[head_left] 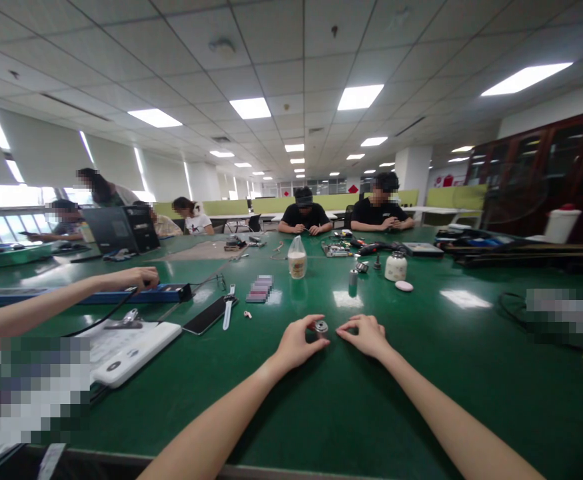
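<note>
My left hand (pixel 302 341) grips a small round metal part (pixel 321 327) between thumb and fingers, just above the green tabletop (pixel 351 413). The part has a dark spot in its top; its lower side is partly hidden by my thumb. Close by on the right, my right hand (pixel 366 335) has thumb and forefinger pinched together, apart from the part. Whatever lies in that pinch is too small to make out. Beyond my hands stands a metal cylinder (pixel 354 283), with small metal pieces (pixel 362 267) and a dark upright part (pixel 377 263) behind it.
A white jar (pixel 396 268), a pale round lid (pixel 404 286) and a bagged cup (pixel 297 264) stand farther back. Leftward lie a watch (pixel 228 308), a dark tablet (pixel 211 316) and an earbud (pixel 248 314). Another person's hand (pixel 144 277) reaches over a blue power strip (pixel 171 293).
</note>
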Demonstrator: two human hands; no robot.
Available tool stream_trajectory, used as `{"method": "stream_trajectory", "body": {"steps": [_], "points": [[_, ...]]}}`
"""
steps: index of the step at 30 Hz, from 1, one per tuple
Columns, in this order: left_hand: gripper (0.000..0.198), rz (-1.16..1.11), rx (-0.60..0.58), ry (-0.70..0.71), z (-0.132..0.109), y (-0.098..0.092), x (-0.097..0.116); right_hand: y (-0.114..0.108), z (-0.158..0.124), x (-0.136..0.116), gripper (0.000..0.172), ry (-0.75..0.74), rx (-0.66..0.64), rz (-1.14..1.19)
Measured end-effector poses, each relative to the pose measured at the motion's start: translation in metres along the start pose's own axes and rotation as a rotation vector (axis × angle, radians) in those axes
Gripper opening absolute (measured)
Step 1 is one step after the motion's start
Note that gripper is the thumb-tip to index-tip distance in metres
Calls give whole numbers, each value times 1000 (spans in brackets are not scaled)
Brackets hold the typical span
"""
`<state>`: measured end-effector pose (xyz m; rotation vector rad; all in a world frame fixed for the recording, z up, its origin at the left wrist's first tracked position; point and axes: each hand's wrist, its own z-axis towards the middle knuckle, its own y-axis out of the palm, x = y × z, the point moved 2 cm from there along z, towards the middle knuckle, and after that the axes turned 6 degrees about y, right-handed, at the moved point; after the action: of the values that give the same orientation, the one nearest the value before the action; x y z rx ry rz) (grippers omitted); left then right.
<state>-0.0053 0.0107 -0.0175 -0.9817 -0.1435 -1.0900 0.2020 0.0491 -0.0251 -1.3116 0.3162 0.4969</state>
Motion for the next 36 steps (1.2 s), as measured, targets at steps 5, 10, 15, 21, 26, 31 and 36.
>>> {"method": "stream_trajectory", "body": {"steps": [5, 10, 15, 21, 26, 31, 36], "points": [[53, 9, -15, -5, 0, 0, 0, -3, -4, -5, 18, 26, -24, -44], [52, 5, -15, -2, 0, -1, 0, -7, -6, -8, 19, 20, -42, -72], [52, -17, -9, 5, 0, 0, -2, -7, -6, -7, 19, 21, -46, -74], [51, -25, -5, 5, 0, 0, -2, -5, -5, -6, 19, 14, -42, -65], [51, -22, -4, 7, 0, 1, -3, -4, -5, -5, 18, 0, -27, -42], [50, -28, -1, 16, 0, 1, -3, -4, -4, -4, 16, -49, 34, -2], [50, -40, -2, 10, 0, 0, -1, -7, -4, -17, 24, -162, 185, 270]]}}
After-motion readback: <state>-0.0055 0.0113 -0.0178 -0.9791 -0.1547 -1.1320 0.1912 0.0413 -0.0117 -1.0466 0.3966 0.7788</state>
